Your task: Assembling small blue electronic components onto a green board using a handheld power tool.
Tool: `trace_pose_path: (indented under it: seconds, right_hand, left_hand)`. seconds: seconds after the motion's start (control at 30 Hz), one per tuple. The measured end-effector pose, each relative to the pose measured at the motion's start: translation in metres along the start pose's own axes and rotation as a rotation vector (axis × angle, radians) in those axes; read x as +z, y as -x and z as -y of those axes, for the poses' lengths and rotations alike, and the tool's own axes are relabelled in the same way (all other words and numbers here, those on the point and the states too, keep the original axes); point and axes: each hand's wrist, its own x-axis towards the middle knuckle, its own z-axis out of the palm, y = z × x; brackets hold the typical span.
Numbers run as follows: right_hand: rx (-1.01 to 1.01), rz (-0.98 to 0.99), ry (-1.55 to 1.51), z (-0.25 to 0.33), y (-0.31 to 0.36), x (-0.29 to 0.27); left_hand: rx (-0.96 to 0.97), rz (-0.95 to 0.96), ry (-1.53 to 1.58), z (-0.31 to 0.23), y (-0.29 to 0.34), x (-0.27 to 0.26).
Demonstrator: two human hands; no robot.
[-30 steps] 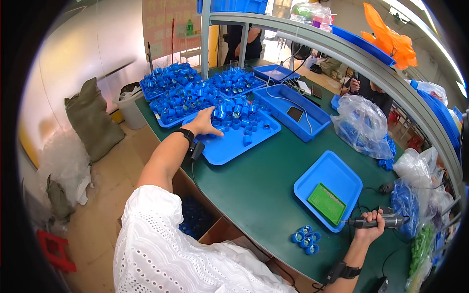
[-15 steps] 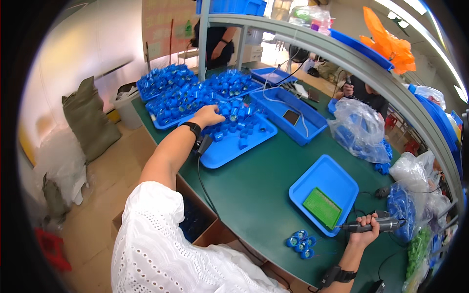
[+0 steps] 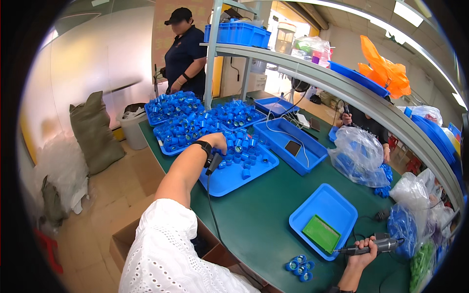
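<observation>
My left hand (image 3: 218, 141) reaches into the near end of a heap of small blue round housings (image 3: 193, 124), and its fingertips are hidden behind the hand. The housings spill over a blue tray (image 3: 229, 183) under my wrist. At the right, my right hand (image 3: 362, 251) is closed around a dark electric screwdriver (image 3: 381, 245). Its tip points left, by the near corner of another blue tray (image 3: 325, 205), in which lies a green rectangular tray (image 3: 321, 233). Nearer to me, a small cluster of blue housings (image 3: 300, 268) stands upright on the green table (image 3: 244, 219).
A blue bin (image 3: 305, 161) holds a phone and a white cable. Bagged parts (image 3: 359, 156) lie along the right side, below a grey shelf frame (image 3: 288, 56). One person (image 3: 183, 58) stands behind the heap; another (image 3: 364, 122) sits across the table. A cord (image 3: 211, 210) hangs from my left wrist.
The view has tilted up, showing more of the standing person. My left hand has moved slightly right over the near housings, its fingers now turned down. The screwdriver stays in my right hand.
</observation>
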Motion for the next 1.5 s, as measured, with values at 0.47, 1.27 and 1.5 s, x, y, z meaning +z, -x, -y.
trace_pose_path:
  seconds: [0.47,1.27,1.5]
  right_hand:
    - [-0.011,-0.033,0.047,-0.004,-0.008,-0.014]
    - [0.018,0.018,0.010,-0.001,0.005,0.008]
    - [0.032,0.003,0.025,0.000,-0.003,0.019]
  left_hand:
    - [-0.106,0.003,-0.168,-0.011,-0.008,0.006]
    - [0.196,-0.516,0.036,0.020,-0.001,-0.009]
    - [0.752,-0.380,0.316,-0.091,0.097,0.015]
